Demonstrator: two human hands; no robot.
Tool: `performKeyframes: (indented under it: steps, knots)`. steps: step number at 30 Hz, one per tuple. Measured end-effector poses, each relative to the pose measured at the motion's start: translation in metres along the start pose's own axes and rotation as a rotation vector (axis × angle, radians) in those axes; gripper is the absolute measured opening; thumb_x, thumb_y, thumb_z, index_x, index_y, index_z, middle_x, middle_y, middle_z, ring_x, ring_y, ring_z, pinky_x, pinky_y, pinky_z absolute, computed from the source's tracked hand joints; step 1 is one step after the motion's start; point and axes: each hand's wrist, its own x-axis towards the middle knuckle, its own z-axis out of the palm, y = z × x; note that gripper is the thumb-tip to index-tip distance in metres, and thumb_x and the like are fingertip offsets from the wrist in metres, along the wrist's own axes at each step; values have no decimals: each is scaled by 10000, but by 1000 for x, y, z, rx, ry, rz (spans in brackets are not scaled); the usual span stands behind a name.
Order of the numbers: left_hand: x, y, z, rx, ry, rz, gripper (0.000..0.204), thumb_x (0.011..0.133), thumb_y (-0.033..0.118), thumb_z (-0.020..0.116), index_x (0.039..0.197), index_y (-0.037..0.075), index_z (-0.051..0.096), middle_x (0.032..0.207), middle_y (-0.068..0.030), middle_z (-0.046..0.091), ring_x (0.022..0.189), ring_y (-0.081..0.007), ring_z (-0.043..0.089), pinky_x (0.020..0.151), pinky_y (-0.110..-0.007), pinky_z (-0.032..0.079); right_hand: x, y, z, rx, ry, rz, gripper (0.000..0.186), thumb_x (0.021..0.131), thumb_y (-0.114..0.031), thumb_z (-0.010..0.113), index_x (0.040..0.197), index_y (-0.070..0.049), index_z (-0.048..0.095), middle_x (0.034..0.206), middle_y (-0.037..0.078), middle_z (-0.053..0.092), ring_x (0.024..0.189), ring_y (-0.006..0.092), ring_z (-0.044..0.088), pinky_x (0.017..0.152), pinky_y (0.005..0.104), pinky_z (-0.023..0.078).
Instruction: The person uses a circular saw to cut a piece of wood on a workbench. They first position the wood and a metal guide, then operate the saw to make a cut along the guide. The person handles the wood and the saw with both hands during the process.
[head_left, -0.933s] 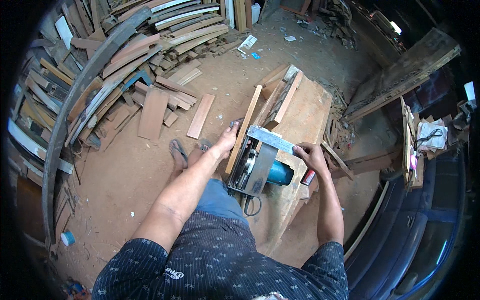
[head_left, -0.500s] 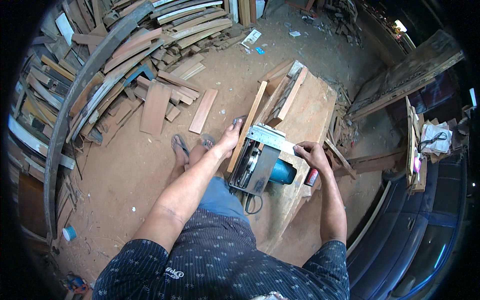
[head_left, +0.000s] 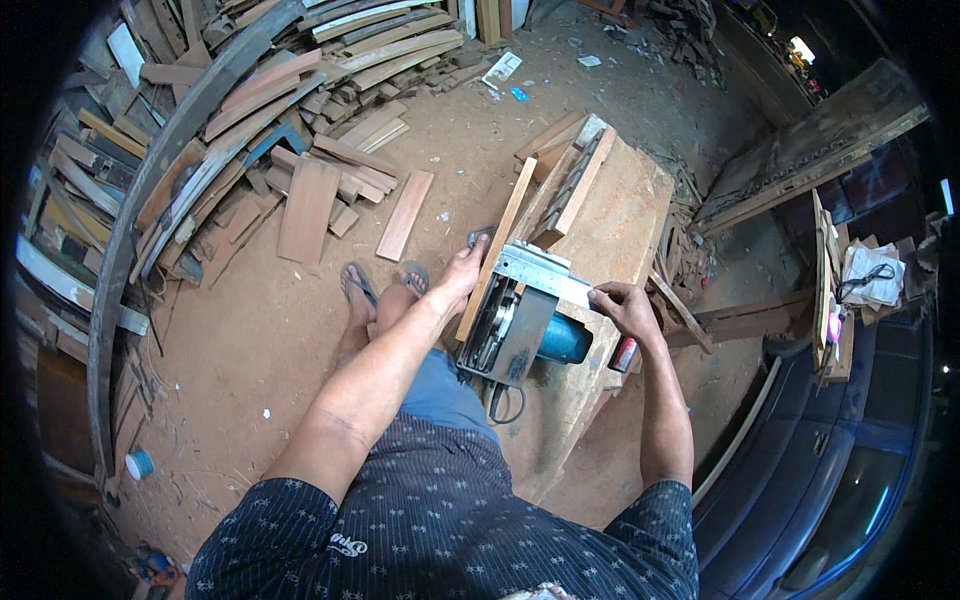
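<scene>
My left hand (head_left: 460,273) is closed around a long, narrow wooden strip (head_left: 497,250), gripping its left side. A small dark piece shows at its fingertips; I cannot make out what it is. A silvery metal ruler-like bar (head_left: 543,272) lies across from the strip toward my right hand (head_left: 626,309), whose thumb and fingers pinch its right end. Just below the bar, on the bench, is a power tool with a teal motor housing (head_left: 566,340), a dark metal plate (head_left: 528,338) and a round metal part on its left, seemingly a circular saw.
The wooden bench (head_left: 630,205) carries more boards (head_left: 575,190) at its far end. A red can (head_left: 623,354) sits by its right edge. Stacked timber (head_left: 310,205) fills the far left, with a loose plank (head_left: 406,215) on the floor. A dark blue car (head_left: 810,450) stands at right.
The metal bar has tilted slightly, and its face now catches the light differently. Both hands keep their grips in nearly the same places.
</scene>
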Motion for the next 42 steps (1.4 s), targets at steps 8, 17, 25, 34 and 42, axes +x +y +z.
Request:
performKeyframes:
  steps: [8, 17, 25, 34, 42]
  knots:
    - [7, -8, 0, -46, 94, 35, 464, 988, 482, 583, 1044, 25, 633, 806, -59, 660, 675, -145, 605, 613, -346, 531, 3, 9, 2, 22, 4, -4, 335, 931, -292, 692, 1050, 18, 735, 889, 128, 750, 817, 171, 701, 758, 323, 548]
    - [-10, -1, 20, -23, 105, 54, 444, 999, 455, 579, 1008, 16, 645, 825, -63, 672, 687, -134, 600, 615, -329, 518, 2, 18, -3, 40, 11, 27, 327, 918, -290, 704, 1036, 14, 740, 874, 93, 748, 785, 143, 676, 745, 298, 535]
    - [-1, -10, 18, 35, 148, 98, 431, 1004, 442, 577, 934, 25, 659, 788, -48, 665, 660, -114, 582, 585, -306, 498, -5, 13, -4, 60, 14, 22, 314, 921, -273, 706, 1012, 26, 736, 846, 65, 726, 774, 121, 650, 729, 286, 528]
    - [-8, -4, 18, 35, 121, 82, 414, 1005, 450, 566, 929, 54, 658, 765, -16, 656, 626, -94, 588, 546, -285, 497, -8, 5, -3, 9, 31, 40, 335, 918, -305, 695, 1027, 8, 747, 860, 101, 743, 788, 153, 674, 742, 310, 535]
    - [-6, -5, 14, 28, 115, 93, 420, 1018, 407, 564, 1008, -1, 659, 811, -59, 672, 656, -130, 603, 572, -307, 509, -8, 2, -3, 4, 33, 41, 334, 920, -303, 698, 1021, 12, 745, 860, 101, 743, 795, 158, 682, 750, 314, 541]
